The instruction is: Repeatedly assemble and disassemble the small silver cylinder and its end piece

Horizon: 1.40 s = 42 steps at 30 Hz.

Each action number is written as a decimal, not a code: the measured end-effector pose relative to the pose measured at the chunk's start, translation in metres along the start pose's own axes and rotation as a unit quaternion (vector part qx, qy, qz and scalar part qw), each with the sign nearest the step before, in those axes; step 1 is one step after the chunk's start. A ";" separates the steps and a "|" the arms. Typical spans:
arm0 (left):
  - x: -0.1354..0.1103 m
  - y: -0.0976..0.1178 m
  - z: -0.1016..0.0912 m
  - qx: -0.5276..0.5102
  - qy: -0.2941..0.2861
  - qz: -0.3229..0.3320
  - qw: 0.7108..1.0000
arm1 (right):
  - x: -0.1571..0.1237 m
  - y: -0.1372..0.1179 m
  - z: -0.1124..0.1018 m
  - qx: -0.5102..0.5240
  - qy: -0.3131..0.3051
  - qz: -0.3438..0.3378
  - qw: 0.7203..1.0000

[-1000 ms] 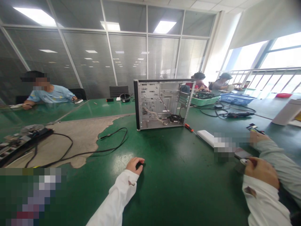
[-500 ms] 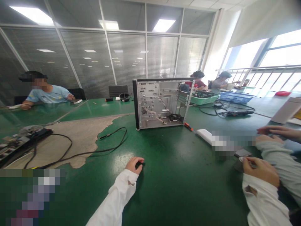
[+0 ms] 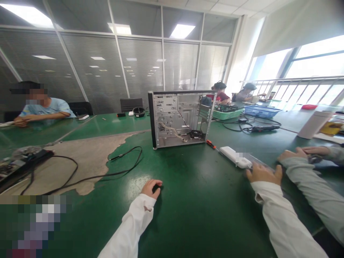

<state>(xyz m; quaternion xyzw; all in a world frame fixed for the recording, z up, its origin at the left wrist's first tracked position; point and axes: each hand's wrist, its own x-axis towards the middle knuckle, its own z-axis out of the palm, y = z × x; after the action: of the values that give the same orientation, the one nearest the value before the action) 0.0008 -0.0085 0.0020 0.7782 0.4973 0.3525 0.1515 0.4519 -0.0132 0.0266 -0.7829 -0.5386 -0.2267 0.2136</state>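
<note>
My left hand (image 3: 152, 188) rests on the green table (image 3: 204, 208) with its fingers curled over a dark spot that I cannot make out. My right hand (image 3: 264, 173) lies knuckles up, stretched toward the near end of a long white bar (image 3: 233, 155), touching or almost touching it. Its fingers are hidden behind the back of the hand. An open silver computer case (image 3: 182, 118) stands upright farther back in the middle. An orange-handled screwdriver (image 3: 211, 144) lies at its right foot.
A co-worker's grey-sleeved arm (image 3: 311, 182) and hands lie close to the right of my right hand. A black cable (image 3: 120, 168) loops across a worn bare patch (image 3: 80, 157). Electronics (image 3: 18, 165) lie far left. Green (image 3: 228, 114) and blue (image 3: 260, 110) baskets, a white cylinder (image 3: 313, 124) and seated people are behind.
My right hand has moved forward and left from near my body to the end of the white bar. The small roll it held no longer shows. My left hand has stayed put.
</note>
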 end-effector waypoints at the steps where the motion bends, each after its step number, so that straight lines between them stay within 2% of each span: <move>1: 0.000 0.000 0.000 0.001 0.001 0.000 1.000 | 0.004 0.002 0.004 -0.024 -0.037 0.008 0.999; 4: 0.000 -0.001 0.001 0.007 0.001 0.000 1.000 | 0.013 0.009 0.016 -0.078 -0.118 0.018 0.990; 7: 0.000 -0.002 0.002 0.010 0.002 0.000 1.000 | 0.018 0.014 0.022 -0.078 -0.145 0.002 0.986; 10: 0.000 -0.003 0.003 0.008 0.005 0.007 1.000 | 0.020 0.014 0.022 -0.100 -0.124 -0.016 0.987; 13: 0.000 -0.004 0.003 0.004 0.004 0.010 1.000 | 0.019 0.000 0.017 -0.096 -0.070 -0.041 0.992; 16: 0.000 -0.005 0.004 0.003 0.002 0.009 1.000 | 0.010 -0.039 0.009 0.002 -0.012 -0.100 0.995; 18: 0.000 -0.005 0.004 0.001 0.002 0.008 1.000 | -0.003 -0.078 0.002 0.121 -0.017 -0.159 0.980; 21: 0.000 -0.005 0.004 -0.004 -0.001 -0.002 1.000 | -0.031 -0.145 -0.009 0.271 -0.068 -0.260 0.924; 24: -0.001 -0.005 0.004 -0.014 -0.011 -0.022 1.000 | -0.058 -0.206 -0.020 0.361 -0.095 -0.355 0.857; 27: -0.003 -0.005 0.004 -0.021 -0.012 -0.044 0.999 | -0.075 -0.250 -0.027 0.419 -0.097 -0.395 0.812; 29: -0.004 -0.006 0.004 -0.019 -0.003 -0.052 0.998 | -0.081 -0.269 -0.028 0.446 -0.098 -0.398 0.796; 32: -0.004 -0.008 0.005 -0.012 0.008 -0.056 0.998 | -0.083 -0.280 -0.022 0.468 -0.140 -0.374 0.789; 36: -0.002 -0.010 0.006 -0.005 0.009 -0.051 0.999 | -0.081 -0.273 -0.009 0.484 -0.232 -0.363 0.762; 38: -0.002 -0.010 0.007 -0.002 0.008 -0.048 0.999 | -0.080 -0.269 -0.004 0.485 -0.246 -0.363 0.757; 42: -0.003 -0.010 0.007 -0.001 0.015 -0.049 0.999 | -0.079 -0.267 -0.002 0.473 -0.249 -0.363 0.763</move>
<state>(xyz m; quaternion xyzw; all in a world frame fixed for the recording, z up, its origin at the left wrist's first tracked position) -0.0013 -0.0054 -0.0100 0.7473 0.5368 0.3566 0.1619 0.1756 0.0144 0.0062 -0.3575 -0.8554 0.1989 0.3175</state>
